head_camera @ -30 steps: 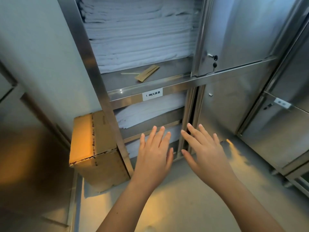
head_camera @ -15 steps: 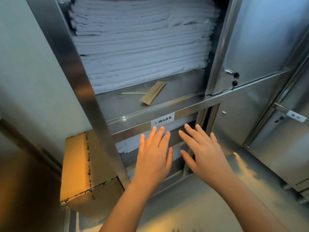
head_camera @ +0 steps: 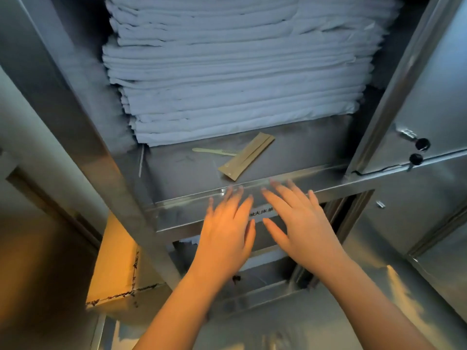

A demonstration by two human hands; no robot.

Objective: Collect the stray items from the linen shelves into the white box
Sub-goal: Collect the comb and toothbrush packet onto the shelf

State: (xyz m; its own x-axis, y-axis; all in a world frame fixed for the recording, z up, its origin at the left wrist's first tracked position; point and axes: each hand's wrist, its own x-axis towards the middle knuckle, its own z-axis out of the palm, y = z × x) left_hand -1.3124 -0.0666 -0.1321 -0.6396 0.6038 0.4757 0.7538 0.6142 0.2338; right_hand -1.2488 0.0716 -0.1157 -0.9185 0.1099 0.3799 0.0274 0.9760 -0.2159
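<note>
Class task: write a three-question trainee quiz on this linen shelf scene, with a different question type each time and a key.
1. True or false: the left hand holds the brown paper sleeve.
2. Which lies left of the sleeve? A) comb B) key C) cup
3. Fill in: both stray items lie on the shelf in front of the stacked ____.

Key: 1 false, both it and the right hand are open and empty; 2 A; 3 linen.
</note>
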